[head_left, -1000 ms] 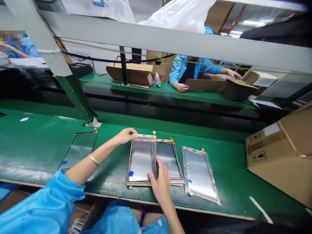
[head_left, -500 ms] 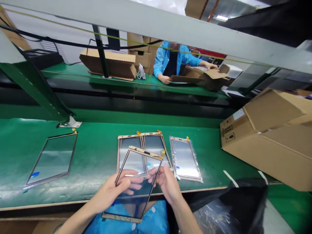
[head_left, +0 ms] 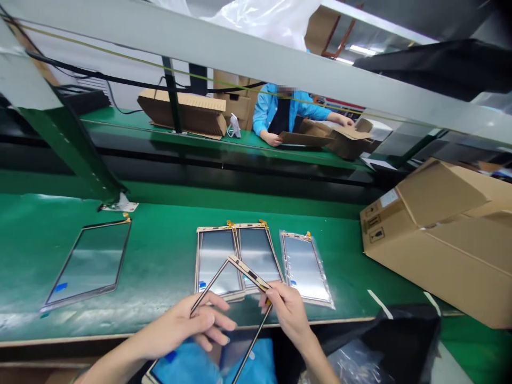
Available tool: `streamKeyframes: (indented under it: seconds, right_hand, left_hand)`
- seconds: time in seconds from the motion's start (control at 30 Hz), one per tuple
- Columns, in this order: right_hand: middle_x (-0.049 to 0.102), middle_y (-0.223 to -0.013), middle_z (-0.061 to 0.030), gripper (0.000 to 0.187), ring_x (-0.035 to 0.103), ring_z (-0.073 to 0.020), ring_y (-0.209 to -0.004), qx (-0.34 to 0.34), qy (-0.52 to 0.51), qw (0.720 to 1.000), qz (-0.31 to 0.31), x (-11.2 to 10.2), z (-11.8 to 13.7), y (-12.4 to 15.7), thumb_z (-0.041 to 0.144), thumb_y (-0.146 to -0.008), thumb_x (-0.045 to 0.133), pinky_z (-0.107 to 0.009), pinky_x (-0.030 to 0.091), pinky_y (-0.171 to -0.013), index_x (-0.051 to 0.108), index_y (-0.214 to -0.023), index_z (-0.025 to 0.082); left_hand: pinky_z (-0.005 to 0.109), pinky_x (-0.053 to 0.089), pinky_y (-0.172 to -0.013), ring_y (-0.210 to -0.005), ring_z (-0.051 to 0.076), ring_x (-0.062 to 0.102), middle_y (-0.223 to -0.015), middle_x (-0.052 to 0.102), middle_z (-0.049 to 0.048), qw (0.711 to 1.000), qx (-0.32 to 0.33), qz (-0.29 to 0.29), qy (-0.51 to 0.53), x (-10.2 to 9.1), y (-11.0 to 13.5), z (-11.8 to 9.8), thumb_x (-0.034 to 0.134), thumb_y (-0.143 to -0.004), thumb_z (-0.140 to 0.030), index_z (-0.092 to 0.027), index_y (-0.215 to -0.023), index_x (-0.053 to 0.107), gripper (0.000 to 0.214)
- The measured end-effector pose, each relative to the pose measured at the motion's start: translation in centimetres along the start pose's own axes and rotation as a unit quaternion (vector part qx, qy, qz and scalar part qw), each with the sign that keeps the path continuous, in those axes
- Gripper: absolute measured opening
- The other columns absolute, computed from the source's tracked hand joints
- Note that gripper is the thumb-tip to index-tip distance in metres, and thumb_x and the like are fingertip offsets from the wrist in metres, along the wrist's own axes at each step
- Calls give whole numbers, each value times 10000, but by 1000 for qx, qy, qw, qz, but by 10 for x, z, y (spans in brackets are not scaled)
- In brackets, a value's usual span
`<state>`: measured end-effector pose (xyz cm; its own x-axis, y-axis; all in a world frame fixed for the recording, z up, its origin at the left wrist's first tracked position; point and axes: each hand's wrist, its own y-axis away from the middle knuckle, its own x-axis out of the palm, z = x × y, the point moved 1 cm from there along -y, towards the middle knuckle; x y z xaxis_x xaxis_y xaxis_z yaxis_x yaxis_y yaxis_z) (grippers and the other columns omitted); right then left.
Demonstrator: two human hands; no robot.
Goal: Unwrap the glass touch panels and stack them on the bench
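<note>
A clear touch screen panel (head_left: 248,272) with a dark frame and a pale top strip is tilted in front of me, above the bench edge. My left hand (head_left: 196,322) has its left side between thumb and fingers, the fingers showing through the glass. At the upper right corner, my right hand (head_left: 288,309) pinches the panel by its orange ribbon tab, which is mostly covered. Just beyond, two similar panels (head_left: 218,256) (head_left: 258,250) lie side by side, and a plastic-wrapped panel (head_left: 306,266) is to their right.
Another panel (head_left: 94,261) lies at the left of the green bench (head_left: 164,272). A large cardboard box (head_left: 436,240) stands at the right. A black bag (head_left: 400,341) hangs at the front edge. Across the frame, a co-worker in a blue jacket (head_left: 264,109) handles cardboard.
My right hand has moved up from the panel's right side to its ribbon corner. The panel has turned clockwise and come lower, and my left fingers have spread more.
</note>
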<state>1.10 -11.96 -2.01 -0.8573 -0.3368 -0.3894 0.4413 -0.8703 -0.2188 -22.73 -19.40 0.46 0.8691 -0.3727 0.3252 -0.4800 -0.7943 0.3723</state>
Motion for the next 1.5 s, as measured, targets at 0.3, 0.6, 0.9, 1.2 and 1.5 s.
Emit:
streamKeyframes:
  seconds: [0.3,0.6,0.9,1.2,1.5]
  right_hand:
    - [627,-834,-9,112,581,-134,-780,-77,109,976,171,-11,54,-36,182,-921,496,-238,441,-701,602,-898,207]
    - [572,-829,-34,211,510,-142,-718,-179,273,920,215,-12,65,-33,169,-964,368,-247,406,-613,549,-857,184]
    - [643,-945,-70,119,635,-143,-681,-96,-55,992,57,-30,57,21,170,-951,414,-251,490,-560,477,-874,236]
    - [597,-715,2,66,574,-128,-591,-46,-37,975,-216,-61,54,18,209,-877,583,-238,487,-535,556,-932,234]
    - [544,-900,-38,108,535,-163,-840,-126,221,945,205,-12,76,-25,133,-924,460,-282,470,-708,543,-903,199]
  left_hand:
    - [305,495,-831,-887,190,669,-1038,725,65,957,-47,21,-285,3,16,-27,472,-905,-368,-190,-1129,549,297]
    - [290,507,-768,-857,209,686,-985,740,45,958,-30,34,-282,-1,20,-23,492,-897,-393,-218,-1098,606,290]
    - [260,520,-621,-863,231,724,-1058,730,123,986,-96,132,-19,-38,-2,-16,663,-788,-490,-188,-1021,541,400]
    - [270,529,-668,-901,222,712,-1091,714,139,985,-88,100,-110,-31,6,-27,594,-849,-450,-181,-1037,526,335]
    - [272,473,-785,-903,218,659,-1006,723,21,914,-5,46,-402,0,21,-42,493,-883,-289,-251,-1122,626,277]
